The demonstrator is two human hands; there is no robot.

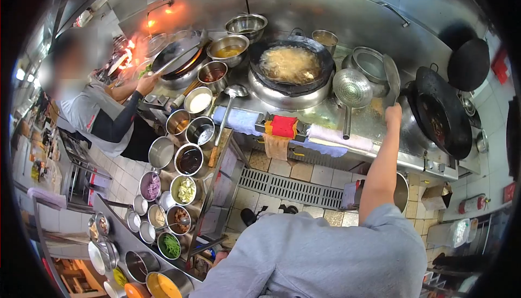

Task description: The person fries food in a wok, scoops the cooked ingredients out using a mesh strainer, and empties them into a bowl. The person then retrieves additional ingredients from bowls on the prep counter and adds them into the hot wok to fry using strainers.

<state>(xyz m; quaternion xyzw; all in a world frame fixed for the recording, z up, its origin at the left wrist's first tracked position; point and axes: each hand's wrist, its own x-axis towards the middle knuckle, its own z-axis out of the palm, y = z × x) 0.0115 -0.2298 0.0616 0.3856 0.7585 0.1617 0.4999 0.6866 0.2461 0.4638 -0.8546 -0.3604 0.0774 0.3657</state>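
My right hand [393, 114] is closed round the lower end of a metal utensil with a broad oval head [391, 73]. Its exact kind is unclear from this angle. The head stands upright beside a metal pot [370, 63]. To its left, a perforated strainer [353, 88] lies with its handle toward me. A wok [293, 65] of bubbling, foaming oil sits on the middle burner. On the right, a dark wok [440, 114] is tilted, with some residue inside. Only a bit of my left hand [220, 257] shows beside my body, its fingers mostly hidden.
At left, a co-worker [103, 111] works a wok [176, 58] near open flames [128, 55]. Bowls of sauces and cut vegetables crowd the side counter, with a ladle [232, 100] across its edge. Folded cloths [237, 120] lie along the stove front. A floor drain [290, 188] runs below.
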